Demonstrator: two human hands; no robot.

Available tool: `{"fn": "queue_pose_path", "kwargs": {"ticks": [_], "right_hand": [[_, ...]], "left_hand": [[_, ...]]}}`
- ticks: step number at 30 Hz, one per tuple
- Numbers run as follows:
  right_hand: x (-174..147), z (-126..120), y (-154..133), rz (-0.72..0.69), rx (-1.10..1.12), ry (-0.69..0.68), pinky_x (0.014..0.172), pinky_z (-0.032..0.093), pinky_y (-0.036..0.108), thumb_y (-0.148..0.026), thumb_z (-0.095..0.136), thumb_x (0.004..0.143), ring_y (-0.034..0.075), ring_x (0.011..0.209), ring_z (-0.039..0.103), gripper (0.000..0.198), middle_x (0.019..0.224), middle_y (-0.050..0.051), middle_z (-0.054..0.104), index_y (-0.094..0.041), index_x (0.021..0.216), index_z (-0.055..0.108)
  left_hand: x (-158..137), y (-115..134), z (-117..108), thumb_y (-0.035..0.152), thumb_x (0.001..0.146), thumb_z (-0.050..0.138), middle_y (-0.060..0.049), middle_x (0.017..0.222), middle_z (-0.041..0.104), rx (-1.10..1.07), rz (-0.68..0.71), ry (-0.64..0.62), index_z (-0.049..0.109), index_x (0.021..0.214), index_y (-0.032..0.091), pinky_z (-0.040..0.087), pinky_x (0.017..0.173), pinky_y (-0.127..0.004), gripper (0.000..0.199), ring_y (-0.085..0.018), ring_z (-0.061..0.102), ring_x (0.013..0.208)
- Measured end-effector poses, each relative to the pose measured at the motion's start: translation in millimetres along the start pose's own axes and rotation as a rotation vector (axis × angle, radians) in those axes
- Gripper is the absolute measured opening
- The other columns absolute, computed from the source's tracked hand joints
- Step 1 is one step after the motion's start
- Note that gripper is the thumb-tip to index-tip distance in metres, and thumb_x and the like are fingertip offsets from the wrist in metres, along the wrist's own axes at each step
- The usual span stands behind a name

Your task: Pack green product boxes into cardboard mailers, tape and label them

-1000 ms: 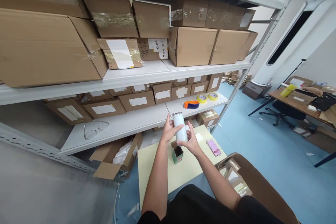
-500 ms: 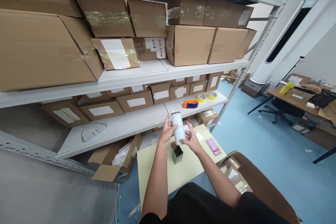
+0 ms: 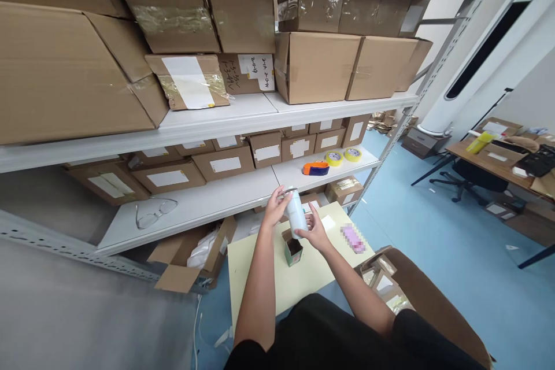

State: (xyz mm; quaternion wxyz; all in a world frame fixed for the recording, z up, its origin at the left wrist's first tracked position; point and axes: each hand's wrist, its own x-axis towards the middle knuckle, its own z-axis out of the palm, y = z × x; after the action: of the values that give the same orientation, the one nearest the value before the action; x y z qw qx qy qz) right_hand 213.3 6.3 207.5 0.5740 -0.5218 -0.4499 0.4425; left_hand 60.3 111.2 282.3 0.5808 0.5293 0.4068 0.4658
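Note:
A pale blue-white tumbler (image 3: 296, 215) with a dark rim at its top is held above the small table, leaning slightly to the left. My left hand (image 3: 277, 207) is closed at its upper end, thumb and fingers on the rim. Lower down, my right hand (image 3: 315, 230) grips the side near the base, with the thumb across the front. Below the tumbler, a small green open box (image 3: 293, 254) stands upright on the pale yellow table (image 3: 260, 277), its inside dark. I cannot tell whether the tumbler's top is loose.
A pink phone-like item (image 3: 353, 238), partly pixelated, lies on the table's right. The shelf beyond holds an orange-and-blue tape dispenser (image 3: 315, 169), yellow tape rolls (image 3: 334, 158), glasses (image 3: 156, 212) and cartons (image 3: 223, 163). Open cartons stand left (image 3: 177, 278) and right (image 3: 433, 295).
My left hand has shifted up from the tumbler's side to its top rim. The tumbler leans a little more to the left. My right hand keeps its hold; the view has shifted slightly.

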Motion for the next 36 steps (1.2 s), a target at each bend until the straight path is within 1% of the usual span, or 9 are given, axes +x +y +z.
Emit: {"fn": "queue_pose_path", "kwargs": {"ticks": [4, 8, 10, 14, 18, 21, 23, 29, 36], "right_hand": [[-3, -2, 13, 0.015, -0.041, -0.007, 0.09, 0.054, 0.041, -0.032, 0.091, 0.06, 0.022, 0.096, 0.063, 0.123, 0.117, 0.004, 0.06, -0.035, 0.163, 0.025], [-2, -18, 39, 0.009, -0.006, -0.17, 0.103, 0.048, 0.045, -0.029, 0.086, 0.062, 0.023, 0.111, 0.063, 0.12, 0.128, 0.006, 0.06, -0.036, 0.163, 0.024], [0, -31, 63, 0.063, 0.006, -0.268, 0.108, 0.045, 0.048, -0.029, 0.08, 0.066, 0.025, 0.122, 0.059, 0.105, 0.135, 0.006, 0.06, -0.038, 0.159, 0.033], [2, -46, 124, 0.228, -0.23, -0.158, 0.101, 0.05, 0.047, -0.029, 0.076, 0.065, 0.029, 0.122, 0.059, 0.086, 0.139, 0.011, 0.06, -0.031, 0.147, 0.052], [8, -40, 173, 0.29, -0.421, -0.142, 0.089, 0.056, 0.04, -0.03, 0.081, 0.061, 0.025, 0.1, 0.068, 0.075, 0.12, 0.008, 0.07, -0.028, 0.135, 0.062], [12, -35, 193, 0.288, -0.47, -0.061, 0.079, 0.055, 0.034, -0.034, 0.075, 0.067, 0.022, 0.083, 0.069, 0.034, 0.091, 0.004, 0.074, -0.023, 0.099, 0.073], [11, -36, 201, 0.298, -0.49, -0.014, 0.073, 0.053, 0.031, -0.04, 0.067, 0.073, 0.022, 0.077, 0.067, 0.017, 0.075, 0.003, 0.071, -0.023, 0.076, 0.068], [0, -40, 214, 0.374, -0.407, 0.051, 0.061, 0.045, 0.027, -0.053, 0.062, 0.075, 0.018, 0.066, 0.06, 0.032, 0.063, 0.001, 0.066, -0.025, 0.062, 0.057], [-2, -33, 220, 0.393, -0.212, 0.059, 0.06, 0.043, 0.027, -0.066, 0.061, 0.072, 0.016, 0.059, 0.055, 0.044, 0.057, -0.001, 0.059, -0.025, 0.061, 0.05]], "left_hand": [[13, 4, -3, 0.049, 0.066, 0.092, -0.01, 0.106, 0.073, 0.087, -0.015, -0.015, 0.073, 0.116, 0.016, 0.056, 0.093, -0.038, 0.063, -0.021, 0.07, 0.095], [16, -3, -2, 0.039, 0.059, 0.095, -0.004, 0.089, 0.071, 0.122, -0.017, -0.019, 0.07, 0.126, 0.015, 0.057, 0.082, -0.034, 0.076, -0.018, 0.069, 0.082], [14, -14, -4, 0.034, 0.057, 0.095, -0.003, 0.087, 0.071, 0.155, -0.005, 0.002, 0.068, 0.131, 0.014, 0.057, 0.081, -0.032, 0.082, -0.017, 0.068, 0.081], [8, -48, -12, 0.028, 0.06, 0.092, -0.003, 0.09, 0.072, 0.166, -0.003, 0.06, 0.066, 0.135, 0.014, 0.057, 0.08, -0.03, 0.081, -0.017, 0.07, 0.083], [3, -83, -16, 0.023, 0.061, 0.091, -0.006, 0.101, 0.073, 0.195, -0.017, 0.125, 0.069, 0.132, 0.015, 0.059, 0.081, -0.029, 0.075, -0.017, 0.072, 0.086], [-1, -106, -20, 0.02, 0.06, 0.091, -0.009, 0.106, 0.073, 0.233, -0.073, 0.165, 0.07, 0.129, 0.013, 0.06, 0.083, -0.031, 0.072, -0.017, 0.073, 0.084], [-6, -117, -24, 0.019, 0.061, 0.091, -0.01, 0.108, 0.074, 0.249, -0.094, 0.178, 0.07, 0.13, 0.012, 0.061, 0.085, -0.032, 0.072, -0.017, 0.073, 0.084], [-25, -133, -35, 0.021, 0.067, 0.087, -0.011, 0.119, 0.071, 0.318, -0.026, 0.16, 0.069, 0.132, 0.017, 0.062, 0.086, -0.031, 0.068, -0.019, 0.071, 0.098], [-37, -142, -18, 0.019, 0.071, 0.079, -0.005, 0.113, 0.067, 0.486, 0.145, 0.043, 0.07, 0.13, 0.024, 0.06, 0.09, -0.03, 0.06, -0.018, 0.069, 0.1]]}}
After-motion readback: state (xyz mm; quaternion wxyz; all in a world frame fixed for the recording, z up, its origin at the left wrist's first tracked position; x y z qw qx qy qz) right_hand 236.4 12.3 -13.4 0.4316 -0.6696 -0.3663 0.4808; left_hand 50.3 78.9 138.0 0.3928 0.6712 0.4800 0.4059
